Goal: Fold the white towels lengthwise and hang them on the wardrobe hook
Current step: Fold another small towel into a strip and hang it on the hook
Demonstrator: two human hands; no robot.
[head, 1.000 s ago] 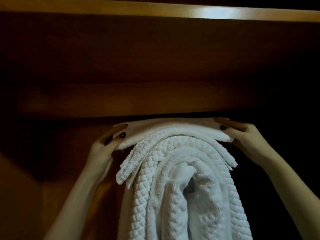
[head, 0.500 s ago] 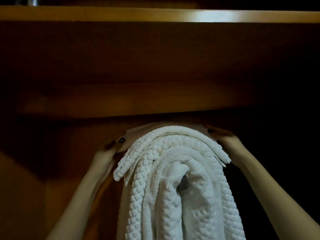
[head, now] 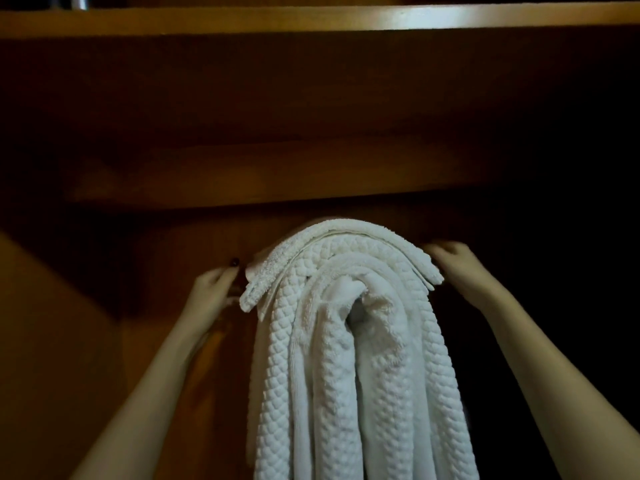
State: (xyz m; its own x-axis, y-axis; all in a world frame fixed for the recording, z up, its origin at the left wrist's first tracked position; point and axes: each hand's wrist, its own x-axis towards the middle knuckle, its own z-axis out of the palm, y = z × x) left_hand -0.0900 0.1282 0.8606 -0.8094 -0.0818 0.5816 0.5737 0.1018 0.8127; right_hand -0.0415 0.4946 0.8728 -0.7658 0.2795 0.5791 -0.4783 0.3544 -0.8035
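Several white towels (head: 346,341) hang folded over a hook that the cloth hides, under a wooden wardrobe shelf (head: 277,181). The outer ones are terry and waffle-textured, and a smoother top towel (head: 346,225) lies over the crown. My left hand (head: 213,292) is raised at the bundle's left edge, its thumb tip just beside the top towel's corner. Dim light hides whether it pinches the cloth. My right hand (head: 453,261) is at the right edge, its fingers curled onto the top towel's end.
A lit wooden shelf edge (head: 311,19) runs across the top, with a metal rod (head: 81,1) above it. The wardrobe's left wall (head: 52,341) stands close to my left arm. The right side of the interior is dark.
Both hands brought the top towel's ends down and inward, so it went from stretched flat to draped over the bundle. The view moved slightly downward.
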